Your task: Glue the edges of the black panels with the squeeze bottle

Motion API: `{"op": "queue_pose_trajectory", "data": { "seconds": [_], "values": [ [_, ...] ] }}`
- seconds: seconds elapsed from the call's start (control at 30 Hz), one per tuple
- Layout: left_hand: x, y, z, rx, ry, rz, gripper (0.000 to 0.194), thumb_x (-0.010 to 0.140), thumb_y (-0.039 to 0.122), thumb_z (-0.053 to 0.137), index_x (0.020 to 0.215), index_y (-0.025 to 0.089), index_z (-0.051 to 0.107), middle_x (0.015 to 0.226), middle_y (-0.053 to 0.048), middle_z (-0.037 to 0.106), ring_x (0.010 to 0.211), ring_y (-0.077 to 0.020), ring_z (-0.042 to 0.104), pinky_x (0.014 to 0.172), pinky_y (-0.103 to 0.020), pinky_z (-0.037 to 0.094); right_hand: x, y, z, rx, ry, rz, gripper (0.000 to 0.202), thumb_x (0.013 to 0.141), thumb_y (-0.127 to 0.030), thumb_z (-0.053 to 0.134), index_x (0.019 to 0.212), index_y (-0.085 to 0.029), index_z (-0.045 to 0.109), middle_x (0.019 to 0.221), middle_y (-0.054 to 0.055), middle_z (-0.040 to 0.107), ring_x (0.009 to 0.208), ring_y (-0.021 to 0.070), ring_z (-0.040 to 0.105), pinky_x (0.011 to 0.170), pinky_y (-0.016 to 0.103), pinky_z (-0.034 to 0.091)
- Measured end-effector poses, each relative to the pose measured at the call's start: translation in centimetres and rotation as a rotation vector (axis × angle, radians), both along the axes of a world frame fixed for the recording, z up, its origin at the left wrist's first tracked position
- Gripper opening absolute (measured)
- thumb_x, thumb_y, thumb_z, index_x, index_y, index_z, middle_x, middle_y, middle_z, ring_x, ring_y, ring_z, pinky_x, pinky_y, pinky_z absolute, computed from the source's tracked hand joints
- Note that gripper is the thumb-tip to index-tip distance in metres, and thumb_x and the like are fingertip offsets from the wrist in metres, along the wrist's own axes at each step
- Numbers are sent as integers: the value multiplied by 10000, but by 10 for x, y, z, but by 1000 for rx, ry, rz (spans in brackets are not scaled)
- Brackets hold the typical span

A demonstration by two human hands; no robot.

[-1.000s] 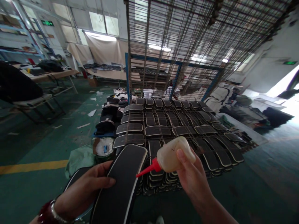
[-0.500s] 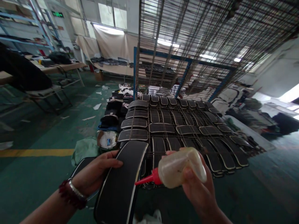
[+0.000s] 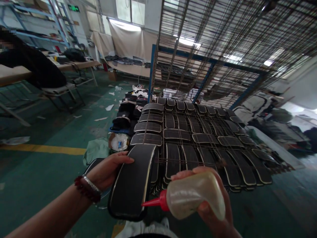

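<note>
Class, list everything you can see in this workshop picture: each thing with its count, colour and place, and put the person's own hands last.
Black strap piece: one, black with a pale edge, held low in the middle.
Glue bottle: one, cloudy with a red nozzle, tip at the piece's right edge.
Laid-out pieces: many, black with pale edges, in rows on a wire rack behind.
Wire grids: several, dark, stacked above in a blue frame.
Floor: green, with a yellow line at left.
Tables: at least two, pale, far left.
Seated person: one, in dark clothes, far left.
Left hand: holds the strap piece.
Right hand: grips the bottle.
</note>
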State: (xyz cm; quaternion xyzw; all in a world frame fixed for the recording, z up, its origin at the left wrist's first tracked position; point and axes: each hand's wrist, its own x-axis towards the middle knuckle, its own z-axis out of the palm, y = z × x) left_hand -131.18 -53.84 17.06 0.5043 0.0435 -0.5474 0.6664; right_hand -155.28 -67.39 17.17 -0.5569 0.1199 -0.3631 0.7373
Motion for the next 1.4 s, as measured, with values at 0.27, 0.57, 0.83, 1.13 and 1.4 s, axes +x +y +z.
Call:
{"op": "queue_pose_trajectory", "data": {
  "seconds": [0.27, 0.57, 0.83, 1.13, 1.4],
  "values": [
    [4, 0, 2, 48, -71, -37, 242, 820, 7, 656, 1036, 80, 737, 757, -121, 832, 622, -247, 798, 597, -319, 676, 4, 6, 1, -17, -2, 11, 435, 822, -508, 962, 1147, -340, 728, 1040, 97, 766, 958, 400, 735, 811, 539, 641],
    [-1, 3, 0, 26, -125, -115, 233, 819, -3, 671, 1025, 81, 741, 871, -163, 844, 696, -238, 803, 661, -341, 676, 29, -38, -12, -15, -41, -89, 411, 893, -448, 902, 1199, -272, 690, 1141, 120, 739, 1054, 366, 707, 925, 534, 598],
    [-6, 3, 2, -20, -103, -163, 304, 773, 58, 745, 1069, 124, 753, 967, -149, 852, 806, -280, 816, 764, -380, 658, 73, -84, -23, 55, -104, -356, 364, 805, -413, 951, 1024, -232, 724, 962, 20, 710, 884, 224, 683, 800, 334, 601],
    [-6, 3, -7, -52, -125, -153, 325, 806, 114, 744, 1129, 144, 723, 992, -114, 856, 874, -283, 812, 819, -388, 629, 59, -61, -32, 378, 113, -82, 446, 756, -481, 991, 1014, -185, 780, 968, 74, 751, 854, 275, 709, 704, 343, 631],
    [-18, -10, -8, -95, -101, -222, 333, 772, 36, 655, 1075, 147, 738, 934, -98, 853, 865, -287, 808, 816, -394, 624, 77, -69, -31, -45, -1, -402, 439, 836, -457, 934, 1144, -236, 713, 1057, 33, 708, 963, 263, 664, 901, 396, 572]
  ]
}}
